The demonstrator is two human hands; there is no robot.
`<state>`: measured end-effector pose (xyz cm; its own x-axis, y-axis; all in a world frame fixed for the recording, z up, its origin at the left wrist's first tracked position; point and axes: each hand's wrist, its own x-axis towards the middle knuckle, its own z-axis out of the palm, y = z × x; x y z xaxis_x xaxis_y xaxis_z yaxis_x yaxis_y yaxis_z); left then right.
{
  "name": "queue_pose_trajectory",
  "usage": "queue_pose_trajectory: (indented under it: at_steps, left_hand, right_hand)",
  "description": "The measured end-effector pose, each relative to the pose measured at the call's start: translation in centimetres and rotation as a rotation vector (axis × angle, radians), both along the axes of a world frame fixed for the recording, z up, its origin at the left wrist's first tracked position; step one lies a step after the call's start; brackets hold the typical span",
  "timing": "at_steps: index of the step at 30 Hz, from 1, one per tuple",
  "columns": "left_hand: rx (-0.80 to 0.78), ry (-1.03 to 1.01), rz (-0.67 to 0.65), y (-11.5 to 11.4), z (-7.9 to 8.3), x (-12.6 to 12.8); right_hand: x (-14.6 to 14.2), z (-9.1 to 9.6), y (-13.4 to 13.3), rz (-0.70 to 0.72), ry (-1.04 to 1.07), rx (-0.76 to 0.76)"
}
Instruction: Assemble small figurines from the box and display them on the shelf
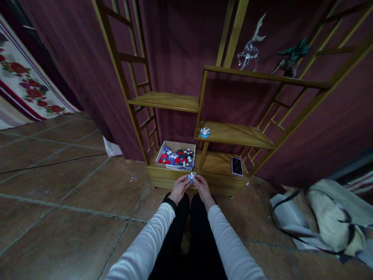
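Observation:
My left hand (180, 186) and my right hand (201, 185) meet in front of a low wooden shelf unit (233, 134), both pinching a small blue and white figurine (191, 176). Just beyond them a white box (175, 156) on the bottom ledge holds several small red, blue and white figurines. Another blue figurine (204, 132) stands on the left end of the middle shelf.
A phone (237, 166) lies on the bottom ledge to the right. A glass deer (250, 48) and a dark green figure (291, 58) stand on the top shelf. A beige bag (332, 221) lies on the tiled floor at right. A floral cloth (26, 81) hangs at left.

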<state>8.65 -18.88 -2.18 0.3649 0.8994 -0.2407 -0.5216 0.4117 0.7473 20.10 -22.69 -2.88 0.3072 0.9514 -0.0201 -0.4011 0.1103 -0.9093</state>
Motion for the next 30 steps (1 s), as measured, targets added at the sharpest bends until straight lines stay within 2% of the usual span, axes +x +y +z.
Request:
queue_pose_trajectory:
  at_steps: [9,15,23,30]
  left_hand:
    - [0.062,0.005,0.092,-0.34,-0.13,0.40]
    - [0.030,0.009,0.072,-0.16,-0.34,0.34]
    - [-0.019,-0.015,0.025,-0.14,0.29,-0.11]
    - [-0.034,-0.027,0.034,-0.04,0.29,-0.08]
  right_hand:
    - [-0.24,0.58,-0.44,0.011,-0.083,0.036]
    - [0.04,0.31,-0.42,0.031,-0.035,0.022]
    - [0.03,0.52,-0.35,0.017,0.030,-0.029]
    - [0.02,0.57,-0.31,0.033,0.018,0.002]
